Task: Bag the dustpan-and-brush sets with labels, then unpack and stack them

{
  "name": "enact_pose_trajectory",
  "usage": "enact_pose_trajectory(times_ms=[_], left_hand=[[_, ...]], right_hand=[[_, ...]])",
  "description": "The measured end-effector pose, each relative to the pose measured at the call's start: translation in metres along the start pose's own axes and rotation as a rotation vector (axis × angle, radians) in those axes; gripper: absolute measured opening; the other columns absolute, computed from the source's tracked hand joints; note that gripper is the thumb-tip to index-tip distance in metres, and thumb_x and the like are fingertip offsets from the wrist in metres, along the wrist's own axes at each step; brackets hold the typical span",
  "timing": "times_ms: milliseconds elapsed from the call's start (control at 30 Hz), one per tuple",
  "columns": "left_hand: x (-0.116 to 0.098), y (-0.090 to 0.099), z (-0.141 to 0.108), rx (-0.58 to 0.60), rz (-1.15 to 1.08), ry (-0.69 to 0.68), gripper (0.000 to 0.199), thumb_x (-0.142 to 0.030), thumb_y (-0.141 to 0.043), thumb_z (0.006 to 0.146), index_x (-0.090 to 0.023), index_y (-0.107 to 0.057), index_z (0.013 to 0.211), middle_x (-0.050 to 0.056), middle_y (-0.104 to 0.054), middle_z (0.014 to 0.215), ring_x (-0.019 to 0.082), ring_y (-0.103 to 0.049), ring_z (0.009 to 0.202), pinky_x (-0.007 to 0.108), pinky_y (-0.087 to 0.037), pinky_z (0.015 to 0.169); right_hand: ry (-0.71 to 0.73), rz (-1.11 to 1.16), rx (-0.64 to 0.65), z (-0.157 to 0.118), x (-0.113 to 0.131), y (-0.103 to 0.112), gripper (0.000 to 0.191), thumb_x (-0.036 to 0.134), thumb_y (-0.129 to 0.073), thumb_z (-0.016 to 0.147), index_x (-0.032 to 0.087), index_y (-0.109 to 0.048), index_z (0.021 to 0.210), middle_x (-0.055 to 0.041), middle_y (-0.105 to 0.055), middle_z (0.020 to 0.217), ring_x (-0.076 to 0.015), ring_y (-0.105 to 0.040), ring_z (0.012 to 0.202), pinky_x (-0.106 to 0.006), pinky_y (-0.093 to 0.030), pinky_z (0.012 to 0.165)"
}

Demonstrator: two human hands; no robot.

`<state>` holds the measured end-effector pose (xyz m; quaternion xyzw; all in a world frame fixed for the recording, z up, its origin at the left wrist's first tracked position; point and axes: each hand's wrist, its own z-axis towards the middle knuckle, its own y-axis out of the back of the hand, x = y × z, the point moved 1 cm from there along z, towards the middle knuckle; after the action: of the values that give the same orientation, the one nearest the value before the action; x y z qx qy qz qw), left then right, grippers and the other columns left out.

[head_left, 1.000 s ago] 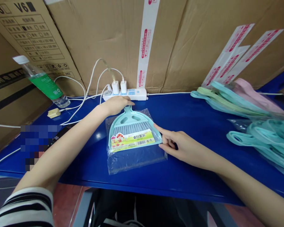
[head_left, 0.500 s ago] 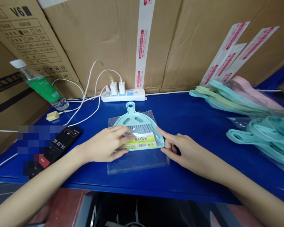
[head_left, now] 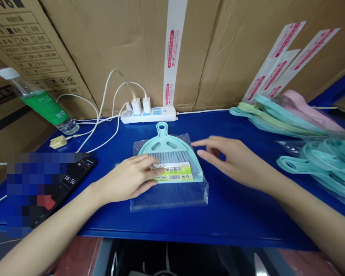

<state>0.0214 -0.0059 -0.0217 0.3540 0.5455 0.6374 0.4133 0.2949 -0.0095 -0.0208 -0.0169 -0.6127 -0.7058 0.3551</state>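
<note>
A light-blue dustpan lies flat on the table with its handle toward the wall. A brush with grey bristles sits in it, and a green and white printed label covers the lower part. Around and beneath the set is a clear plastic bag. My left hand rests on the label's left side, fingers loosely bent and apart, gripping nothing. To the right of the dustpan hovers my right hand, empty, index finger and thumb apart; the index fingertip is close to the pan's right edge.
More bagged dustpans in blue, green and pink pile up at the right. A white power strip with chargers and cables stands behind. At left are a water bottle, a beige adapter and a phone with a timer. Cardboard walls the back.
My right hand has come off the dustpan's right edge and shifted up and to the right. My left hand has stayed on the label.
</note>
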Motion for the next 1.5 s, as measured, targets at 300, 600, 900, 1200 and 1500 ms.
enact_pose_trajectory(times_ms=[300, 600, 900, 1200, 1500], left_hand=[[-0.002, -0.002, -0.003, -0.027, 0.027, 0.013, 0.027, -0.022, -0.051, 0.096, -0.017, -0.065, 0.119, 0.01, -0.063, 0.113, 0.023, -0.064, 0.099, 0.039, -0.058, 0.085], [-0.003, -0.004, -0.004, -0.032, 0.063, 0.006, 0.028, -0.023, -0.05, 0.097, -0.017, -0.064, 0.12, 0.01, -0.064, 0.114, 0.023, -0.064, 0.098, 0.039, -0.058, 0.085], [-0.002, -0.005, -0.004, -0.051, 0.039, 0.009, 0.028, -0.022, -0.05, 0.097, -0.019, -0.066, 0.12, 0.009, -0.065, 0.116, 0.024, -0.064, 0.099, 0.041, -0.058, 0.085], [-0.002, -0.004, -0.003, -0.034, 0.049, 0.026, 0.028, -0.023, -0.05, 0.098, -0.021, -0.065, 0.121, 0.008, -0.066, 0.117, 0.022, -0.065, 0.1, 0.039, -0.058, 0.086], [-0.004, -0.003, 0.0, -0.06, 0.083, 0.009, 0.029, -0.021, -0.047, 0.099, -0.02, -0.065, 0.121, 0.008, -0.067, 0.12, 0.022, -0.066, 0.099, 0.038, -0.057, 0.088]], right_hand=[[0.113, 0.047, 0.031, 0.077, -0.027, -0.029, 0.032, 0.028, -0.042, 0.091, 0.017, -0.072, 0.094, -0.0099, -0.069, 0.088, -0.023, -0.06, 0.084, -0.04, -0.046, 0.081], [0.054, 0.259, 0.124, 0.072, -0.037, -0.033, 0.034, 0.038, -0.042, 0.092, 0.017, -0.067, 0.101, -0.0061, -0.068, 0.083, -0.0162, -0.058, 0.066, -0.03, -0.047, 0.06], [0.023, 0.28, 0.119, 0.074, -0.038, -0.035, 0.026, 0.034, -0.044, 0.09, 0.019, -0.064, 0.086, -0.0059, -0.063, 0.084, -0.0195, -0.058, 0.081, -0.035, -0.046, 0.074], [-0.041, 0.257, 0.077, 0.071, -0.036, -0.033, 0.023, 0.038, -0.047, 0.087, 0.021, -0.054, 0.073, -0.0011, -0.057, 0.07, -0.0157, -0.052, 0.064, -0.03, -0.041, 0.061], [-0.107, 0.221, 0.038, 0.067, -0.038, -0.028, 0.023, 0.041, -0.051, 0.084, 0.022, -0.052, 0.072, -0.0007, -0.06, 0.062, -0.0151, -0.054, 0.056, -0.028, -0.041, 0.052]])
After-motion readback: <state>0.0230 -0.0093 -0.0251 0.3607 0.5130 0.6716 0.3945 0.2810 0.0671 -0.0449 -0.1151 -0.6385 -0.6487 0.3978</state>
